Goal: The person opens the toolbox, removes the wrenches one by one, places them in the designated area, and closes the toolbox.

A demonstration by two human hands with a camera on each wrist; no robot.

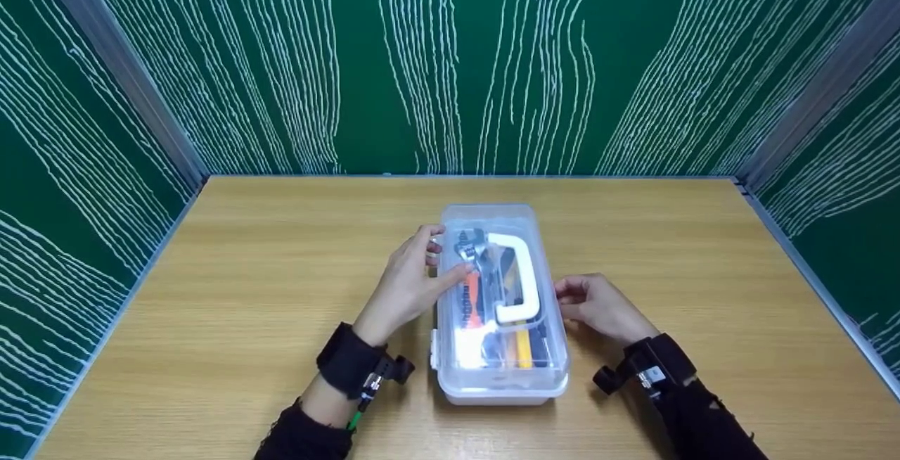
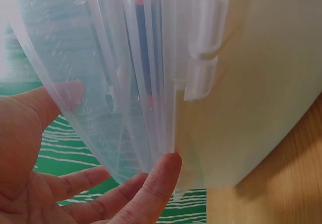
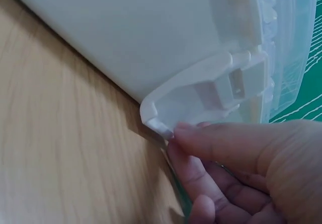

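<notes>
A toolbox [image 1: 503, 375] with a clear lid and a white carry handle [image 1: 531, 284] lies lengthwise on the table. Through the lid I see an adjustable wrench [image 1: 470, 247], an orange tool [image 1: 473, 298] and a yellow one [image 1: 523, 347]. My left hand [image 1: 411, 277] is at the box's left side, its thumb on top of the lid. In the left wrist view a fingertip [image 2: 166, 163] touches the side near the hinges [image 2: 206, 43]. On the right side my right hand [image 1: 601, 305] pinches the lower end of a white latch [image 3: 201, 85] between thumb and finger; the latch stands out from the wall.
The wooden table [image 1: 246, 270] extends around the box on all sides. Green panels [image 1: 478, 66] with white wavy lines stand along its back, left and right edges. Wrist straps with small cameras [image 1: 402, 370] are on both arms.
</notes>
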